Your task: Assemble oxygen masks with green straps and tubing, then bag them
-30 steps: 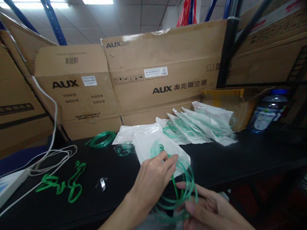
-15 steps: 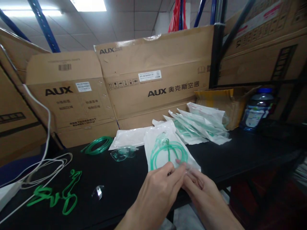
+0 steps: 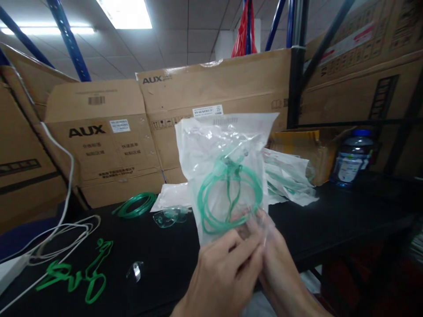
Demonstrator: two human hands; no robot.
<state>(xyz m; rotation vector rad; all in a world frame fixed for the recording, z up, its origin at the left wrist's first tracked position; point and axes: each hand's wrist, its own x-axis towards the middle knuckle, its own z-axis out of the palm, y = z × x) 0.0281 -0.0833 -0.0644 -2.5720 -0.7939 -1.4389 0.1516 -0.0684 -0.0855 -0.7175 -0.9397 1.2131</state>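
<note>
A clear-fronted pouch (image 3: 228, 136) with a white back stands upright in front of me, raised off the table. Inside show a coil of green tubing (image 3: 205, 198) and a pale green oxygen mask (image 3: 228, 158). My left hand (image 3: 224, 266) is closed on the pouch's lower edge, its fingers pinching the film. Beside it, my right hand (image 3: 276, 251) grips the lower right corner, fingers partly hidden behind film and the left hand.
Loose on the black table lie coiled green tubing (image 3: 137, 205), a clear mask (image 3: 170, 216), a green elastic strap (image 3: 95, 275) and a small clear piece (image 3: 135, 270). More pouches (image 3: 291, 176), a cardboard box (image 3: 317, 154) and a blue-capped bottle (image 3: 352, 156) stand at right. White cables (image 3: 71, 229) run along the left.
Both hands have lifted the pouch from lying tilted on the table to upright, and it now covers part of the other pouches and the cardboard behind.
</note>
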